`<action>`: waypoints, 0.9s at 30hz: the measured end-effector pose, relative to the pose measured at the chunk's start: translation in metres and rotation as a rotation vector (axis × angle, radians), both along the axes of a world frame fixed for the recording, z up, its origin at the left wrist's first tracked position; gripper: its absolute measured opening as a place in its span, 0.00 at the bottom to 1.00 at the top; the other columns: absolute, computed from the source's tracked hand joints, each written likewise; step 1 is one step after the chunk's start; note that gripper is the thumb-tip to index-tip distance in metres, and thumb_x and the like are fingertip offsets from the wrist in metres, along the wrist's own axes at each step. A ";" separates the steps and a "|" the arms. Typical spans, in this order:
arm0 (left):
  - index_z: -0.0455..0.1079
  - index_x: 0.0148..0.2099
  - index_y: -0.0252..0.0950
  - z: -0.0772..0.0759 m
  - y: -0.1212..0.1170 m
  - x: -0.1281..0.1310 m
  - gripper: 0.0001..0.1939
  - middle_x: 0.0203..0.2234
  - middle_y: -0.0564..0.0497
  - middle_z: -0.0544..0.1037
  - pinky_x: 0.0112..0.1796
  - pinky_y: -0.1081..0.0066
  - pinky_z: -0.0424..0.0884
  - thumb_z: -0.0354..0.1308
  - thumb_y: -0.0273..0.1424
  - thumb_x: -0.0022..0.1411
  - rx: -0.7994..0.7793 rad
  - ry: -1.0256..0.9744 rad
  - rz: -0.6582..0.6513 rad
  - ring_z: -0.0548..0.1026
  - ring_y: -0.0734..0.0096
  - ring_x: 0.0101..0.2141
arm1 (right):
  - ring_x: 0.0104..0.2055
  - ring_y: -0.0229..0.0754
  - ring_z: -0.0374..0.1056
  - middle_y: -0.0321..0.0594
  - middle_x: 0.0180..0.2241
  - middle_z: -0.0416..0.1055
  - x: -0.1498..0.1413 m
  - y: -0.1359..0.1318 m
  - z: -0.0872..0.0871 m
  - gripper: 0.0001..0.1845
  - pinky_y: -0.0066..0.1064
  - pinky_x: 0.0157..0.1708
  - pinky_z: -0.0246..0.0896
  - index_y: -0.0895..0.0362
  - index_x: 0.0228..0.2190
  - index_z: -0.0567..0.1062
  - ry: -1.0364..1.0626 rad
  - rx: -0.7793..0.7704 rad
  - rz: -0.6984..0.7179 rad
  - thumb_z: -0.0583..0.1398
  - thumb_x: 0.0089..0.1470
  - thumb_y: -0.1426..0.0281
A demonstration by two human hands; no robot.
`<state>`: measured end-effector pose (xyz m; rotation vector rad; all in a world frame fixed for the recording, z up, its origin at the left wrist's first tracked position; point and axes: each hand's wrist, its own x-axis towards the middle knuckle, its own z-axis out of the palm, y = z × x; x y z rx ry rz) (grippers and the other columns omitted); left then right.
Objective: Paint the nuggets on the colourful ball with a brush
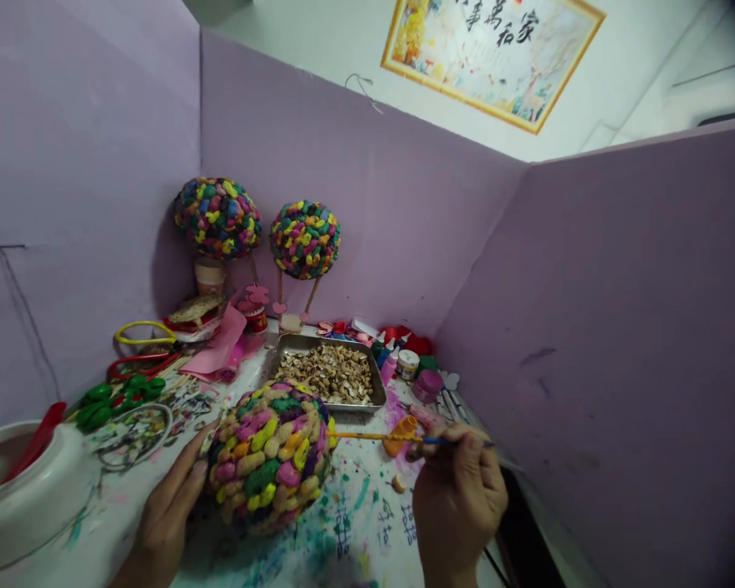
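Note:
A round ball (273, 457) covered in peanut shells sits on the table in front of me. Some shells are painted pink, yellow, green, orange or purple, while others are bare tan. Its left side is held by my left hand (170, 500), fingers curved along the surface and partly hidden behind it. My right hand (462, 490) pinches a thin paintbrush (367, 437) with an orange and blue handle. The brush tip touches the ball's right side at a yellow shell. Just beyond the brush lies an orange paint bottle (400, 437).
Behind the ball is a metal tray (376, 396) of shell pieces. Paint bottles (389, 366) and jars (427, 385) stand to its right. Two finished-looking colourful balls (217, 216) stand at the back. Scissors (144, 333) and a white pot (30, 514) are left; purple panels (355, 204) enclose the table.

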<state>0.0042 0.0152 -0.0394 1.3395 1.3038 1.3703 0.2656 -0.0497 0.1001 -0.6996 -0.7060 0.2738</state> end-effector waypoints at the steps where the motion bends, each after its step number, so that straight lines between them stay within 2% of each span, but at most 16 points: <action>1: 0.64 0.64 0.49 -0.001 0.001 0.000 0.30 0.63 0.56 0.66 0.66 0.53 0.43 0.52 0.51 0.62 0.000 -0.001 0.005 0.52 0.53 0.67 | 0.18 0.31 0.67 0.30 0.23 0.69 0.001 0.001 -0.002 0.13 0.24 0.17 0.67 0.57 0.25 0.75 0.036 -0.005 0.019 0.66 0.53 0.61; 6: 0.71 0.58 0.50 0.005 0.001 0.000 0.28 0.61 0.58 0.68 0.66 0.53 0.41 0.54 0.53 0.60 -0.022 -0.016 0.041 0.50 0.53 0.67 | 0.19 0.33 0.67 0.31 0.22 0.70 0.010 0.005 -0.005 0.14 0.24 0.17 0.67 0.56 0.25 0.74 0.059 -0.037 0.098 0.66 0.54 0.60; 13: 0.75 0.53 0.42 0.025 0.002 0.008 0.30 0.59 0.50 0.72 0.65 0.53 0.49 0.55 0.55 0.57 -0.026 -0.044 0.116 0.54 0.50 0.66 | 0.18 0.34 0.67 0.32 0.22 0.71 0.027 0.016 -0.012 0.12 0.24 0.15 0.65 0.56 0.27 0.75 0.009 -0.030 0.129 0.65 0.56 0.61; 19: 0.75 0.53 0.38 0.042 -0.001 0.014 0.34 0.58 0.45 0.72 0.64 0.52 0.51 0.52 0.57 0.56 -0.024 0.000 0.093 0.60 0.49 0.64 | 0.19 0.34 0.69 0.33 0.23 0.72 0.023 0.014 -0.010 0.12 0.24 0.15 0.68 0.56 0.26 0.76 0.017 -0.015 0.151 0.67 0.53 0.61; 23: 0.76 0.52 0.36 0.042 0.000 0.016 0.36 0.58 0.44 0.72 0.65 0.53 0.50 0.54 0.59 0.54 -0.023 -0.049 0.091 0.57 0.48 0.65 | 0.21 0.33 0.70 0.32 0.26 0.70 0.006 0.011 -0.009 0.12 0.24 0.17 0.70 0.56 0.28 0.75 -0.071 -0.004 0.084 0.63 0.58 0.62; 27: 0.75 0.53 0.36 0.034 0.004 0.013 0.35 0.58 0.45 0.72 0.65 0.53 0.51 0.55 0.58 0.55 -0.004 -0.147 0.066 0.55 0.49 0.66 | 0.21 0.32 0.70 0.31 0.27 0.70 -0.003 0.016 -0.001 0.11 0.25 0.21 0.69 0.56 0.30 0.74 -0.276 0.042 -0.009 0.59 0.62 0.64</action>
